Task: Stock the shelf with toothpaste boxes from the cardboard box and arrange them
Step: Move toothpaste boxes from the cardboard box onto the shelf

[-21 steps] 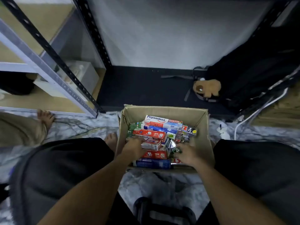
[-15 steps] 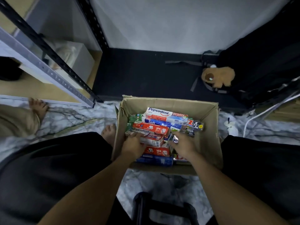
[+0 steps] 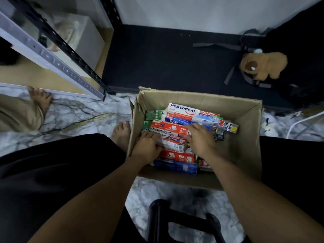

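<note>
An open cardboard box [image 3: 245, 151] stands on the marble floor between my knees. In it lie several toothpaste boxes: a white Pepsodent box on top at the back [image 3: 189, 113], a blue one [image 3: 177, 121], a red 10X one [image 3: 168, 127] and a white one below it [image 3: 172, 142]. My left hand [image 3: 147, 146] clasps the left end of that lower white box. My right hand [image 3: 199, 139] lies curled over the right ends of the red and white boxes. The metal shelf rack [image 3: 57, 64] rises at the left, with a wooden board [image 3: 43, 79].
A dark low shelf surface [image 3: 166, 58] lies behind the box. A brown plush toy [image 3: 263, 65] sits on a black bag at the right. Another person's foot [image 3: 40, 99] is at the left, my foot [image 3: 121, 134] beside the box. A black stool [image 3: 184, 221] stands below.
Both hands have moved forward over the pile. My right hand has shifted left onto the red and white boxes. The view has tilted down toward the box.
</note>
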Demonstrator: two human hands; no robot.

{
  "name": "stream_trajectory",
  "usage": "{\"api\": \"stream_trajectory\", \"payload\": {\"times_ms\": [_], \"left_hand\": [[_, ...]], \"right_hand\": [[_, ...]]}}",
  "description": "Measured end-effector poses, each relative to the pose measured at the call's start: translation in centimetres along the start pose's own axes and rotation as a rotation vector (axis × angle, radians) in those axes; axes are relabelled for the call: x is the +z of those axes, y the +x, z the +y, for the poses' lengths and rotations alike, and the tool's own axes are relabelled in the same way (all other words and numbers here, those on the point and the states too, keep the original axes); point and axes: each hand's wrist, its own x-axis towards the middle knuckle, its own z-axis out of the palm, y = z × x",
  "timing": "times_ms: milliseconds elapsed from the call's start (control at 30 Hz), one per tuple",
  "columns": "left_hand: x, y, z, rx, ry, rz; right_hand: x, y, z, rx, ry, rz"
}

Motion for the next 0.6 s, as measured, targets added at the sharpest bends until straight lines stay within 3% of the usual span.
{"api": "stream_trajectory", "payload": {"times_ms": [333,600], "left_hand": [[-1.2,2.1,1.5,-0.016,0.077,-0.175],[-0.7,3.5,1.0,0.072,0.137,-0.248]], "right_hand": [[-1.5,-4.7,5.8,0.090,-0.057,0.076],[-0.6,-6.3,7.6,0.245,0.143,-0.126]]}}
